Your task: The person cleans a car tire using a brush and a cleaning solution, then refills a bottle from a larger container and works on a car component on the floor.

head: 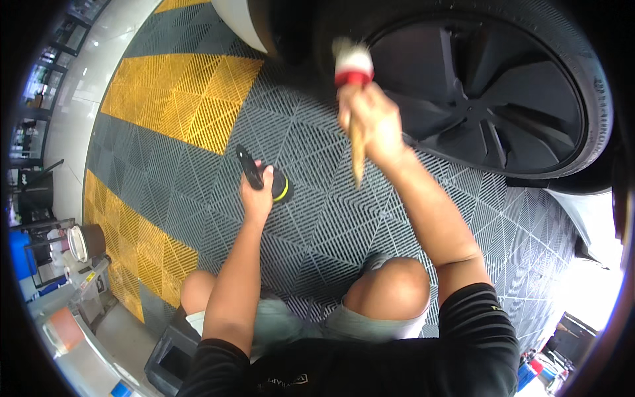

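My right hand (375,121) is closed around a brush (354,67) with a red and white collar and a tapered wooden handle. Motion blurs the pale bristles, which are raised in front of the tyre's left side; whether they touch it I cannot tell. Beside it stands a car wheel with a black spoked cover (471,106) and a dark tyre (593,111). Lower and to the left, my left hand (256,198) grips a black sprayer-like container (281,184) with a yellow-green band. Its exact kind is unclear, as my fingers hide part of it.
Ribbed grey and yellow floor tiles (307,198) lie under me. A black plastic stool or box (168,355) is by my left hip. At the left edge stand a bucket (92,243) and a cart (94,342). Pale car bodywork (585,213) shows at right.
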Available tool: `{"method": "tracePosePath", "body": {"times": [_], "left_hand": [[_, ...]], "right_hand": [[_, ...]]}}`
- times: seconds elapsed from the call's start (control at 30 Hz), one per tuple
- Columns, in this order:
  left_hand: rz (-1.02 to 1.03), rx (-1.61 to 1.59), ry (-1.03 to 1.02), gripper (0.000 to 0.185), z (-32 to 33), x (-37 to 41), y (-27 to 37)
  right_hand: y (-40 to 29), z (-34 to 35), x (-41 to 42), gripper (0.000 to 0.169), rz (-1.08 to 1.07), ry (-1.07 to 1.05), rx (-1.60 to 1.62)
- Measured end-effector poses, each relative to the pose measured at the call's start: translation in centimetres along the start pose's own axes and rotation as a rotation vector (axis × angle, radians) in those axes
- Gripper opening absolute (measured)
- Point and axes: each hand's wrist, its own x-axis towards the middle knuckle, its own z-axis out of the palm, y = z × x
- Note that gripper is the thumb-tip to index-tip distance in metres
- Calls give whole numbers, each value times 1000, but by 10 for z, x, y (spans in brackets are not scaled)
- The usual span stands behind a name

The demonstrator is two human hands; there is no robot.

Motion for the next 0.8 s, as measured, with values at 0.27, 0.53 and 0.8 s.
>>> {"method": "tracePosePath", "body": {"times": [0.27,0.53,0.8], "left_hand": [[134,17,-19,42,14,2,15],[-14,-10,-110,39,6,2,28],[-39,-85,-84,36,10,-16,16]], "right_hand": [[33,29,-59,20,28,82,-83],[71,35,-122,26,321,-351,-42],[87,19,-188,21,630,-322,-40]]}}
